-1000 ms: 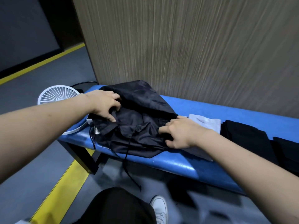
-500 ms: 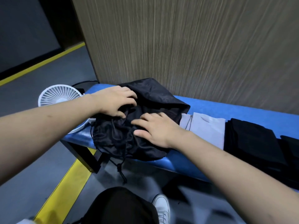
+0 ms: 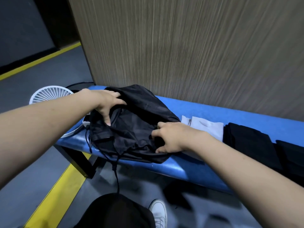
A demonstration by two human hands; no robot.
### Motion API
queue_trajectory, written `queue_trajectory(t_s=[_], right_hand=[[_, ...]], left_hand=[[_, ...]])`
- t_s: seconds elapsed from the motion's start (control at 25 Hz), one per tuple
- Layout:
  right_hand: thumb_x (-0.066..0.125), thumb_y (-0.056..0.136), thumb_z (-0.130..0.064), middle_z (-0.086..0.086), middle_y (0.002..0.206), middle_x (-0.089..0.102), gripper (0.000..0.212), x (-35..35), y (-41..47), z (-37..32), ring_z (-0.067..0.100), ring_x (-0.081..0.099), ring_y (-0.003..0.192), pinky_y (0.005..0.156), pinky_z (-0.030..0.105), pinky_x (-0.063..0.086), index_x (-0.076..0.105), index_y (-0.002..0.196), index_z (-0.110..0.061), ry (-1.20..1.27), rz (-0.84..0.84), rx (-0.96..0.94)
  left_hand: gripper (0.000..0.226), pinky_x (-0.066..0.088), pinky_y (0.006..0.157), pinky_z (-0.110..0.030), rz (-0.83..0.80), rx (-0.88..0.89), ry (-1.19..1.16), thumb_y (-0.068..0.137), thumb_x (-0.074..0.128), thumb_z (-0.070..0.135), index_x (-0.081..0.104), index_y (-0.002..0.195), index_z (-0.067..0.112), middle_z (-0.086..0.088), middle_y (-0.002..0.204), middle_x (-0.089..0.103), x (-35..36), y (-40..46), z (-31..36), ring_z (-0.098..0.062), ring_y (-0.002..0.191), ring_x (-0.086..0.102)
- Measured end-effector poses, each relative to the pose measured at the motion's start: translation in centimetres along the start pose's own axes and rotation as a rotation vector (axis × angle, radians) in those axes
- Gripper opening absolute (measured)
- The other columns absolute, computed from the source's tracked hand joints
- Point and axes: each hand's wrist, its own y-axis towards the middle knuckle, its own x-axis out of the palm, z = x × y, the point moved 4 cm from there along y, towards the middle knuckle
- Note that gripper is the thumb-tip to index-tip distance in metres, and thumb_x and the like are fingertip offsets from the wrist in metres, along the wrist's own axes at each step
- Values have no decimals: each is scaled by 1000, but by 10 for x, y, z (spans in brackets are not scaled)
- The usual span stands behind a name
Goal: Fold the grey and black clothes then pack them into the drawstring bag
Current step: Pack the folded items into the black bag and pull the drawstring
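Note:
A black drawstring bag (image 3: 131,124) lies crumpled on the left end of the blue bench (image 3: 205,112), its cords hanging over the front edge. My left hand (image 3: 107,102) grips the bag's upper left edge, thumb pointing down over the fabric. At the bag's right edge, my right hand (image 3: 167,137) pinches the fabric with curled fingers. A folded grey garment (image 3: 207,127) rests just right of the bag. Folded black clothes (image 3: 251,143) sit further right on the bench.
A white round fan (image 3: 49,94) stands at the bench's left end, with a small white device (image 3: 86,121) beside the bag. A wood-grain wall (image 3: 181,46) rises behind the bench. Yellow floor lines run at the left. My knee and a white shoe (image 3: 158,211) are below.
My right hand moved from the middle of the bag to its right edge and now pinches the fabric. My left hand shifted up and grips the bag's top edge. The bag is spread wider.

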Motion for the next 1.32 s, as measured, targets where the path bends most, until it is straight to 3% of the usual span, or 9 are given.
queue_trajectory(t_s=[0.28, 0.36, 0.48, 0.64, 0.88, 1.0, 1.2, 1.28, 1.32], right_hand=[[65, 91, -19, -12, 99, 70, 20, -31, 17, 20, 7, 64, 91, 93, 31, 50, 72, 109, -23, 640, 459, -62], [61, 94, -15, -6, 110, 70, 30, -36, 29, 29, 11, 65, 97, 97, 31, 50, 66, 122, -23, 773, 519, -23], [58, 99, -24, 8, 128, 63, 44, -36, 50, 40, 17, 61, 112, 105, 38, 47, 51, 142, -27, 967, 435, 51], [51, 101, -44, 14, 135, 58, 55, -30, 65, 68, 31, 62, 113, 94, 42, 52, 33, 151, -34, 1206, 362, 239], [54, 99, -42, 1, 124, 61, 56, -16, 78, 98, 20, 62, 101, 77, 32, 48, 37, 151, -28, 1046, 309, 324], [60, 95, -39, 4, 123, 63, 57, -24, 82, 89, 23, 59, 112, 91, 28, 43, 44, 148, -22, 604, 248, 227], [53, 90, -62, 0, 125, 61, 50, -36, 60, 48, 24, 57, 119, 97, 39, 44, 57, 129, -32, -64, 153, -43], [50, 78, -80, -3, 125, 55, 68, -36, 47, 44, 23, 53, 119, 98, 39, 39, 53, 131, -37, -260, 87, -60], [51, 74, -83, -3, 126, 53, 74, -34, 41, 44, 23, 51, 119, 98, 39, 37, 52, 133, -38, -314, 34, -52]], left_hand=[[29, 43, 101, -37, 441, 273, -175, 90, 67, 36, 63, 119, 33, 10, 120, 61, -26, -24, 27, -16, 119, 53], [24, 41, 102, -33, 478, 349, -269, 94, 62, 34, 64, 118, 33, 13, 119, 62, -25, -38, 40, -11, 117, 53], [24, 35, 104, -24, 330, 458, -284, 98, 56, 39, 69, 116, 30, 15, 127, 58, -9, -45, 63, -5, 120, 49], [29, 38, 101, -28, 262, 361, -218, 86, 68, 54, 75, 89, 25, 11, 129, 55, 12, -34, 47, -11, 118, 51], [40, 35, 87, -20, 274, 301, -137, 65, 85, 50, 55, 82, 29, 13, 126, 54, 26, -30, 22, -10, 117, 50], [46, 45, 91, -33, 235, 282, -144, 65, 84, 47, 49, 92, 34, 16, 123, 49, 21, -30, 21, -9, 116, 45], [28, 45, 95, -34, 433, 310, -147, 90, 59, 24, 59, 116, 34, 17, 125, 54, -4, -42, 28, -9, 120, 47], [25, 45, 96, -36, 431, 223, -113, 98, 48, 43, 60, 118, 33, 14, 125, 53, -4, -42, 24, -12, 118, 50], [41, 45, 96, -38, 402, 158, -81, 97, 37, 57, 62, 117, 32, 12, 124, 53, -2, -41, 21, -15, 116, 52]])
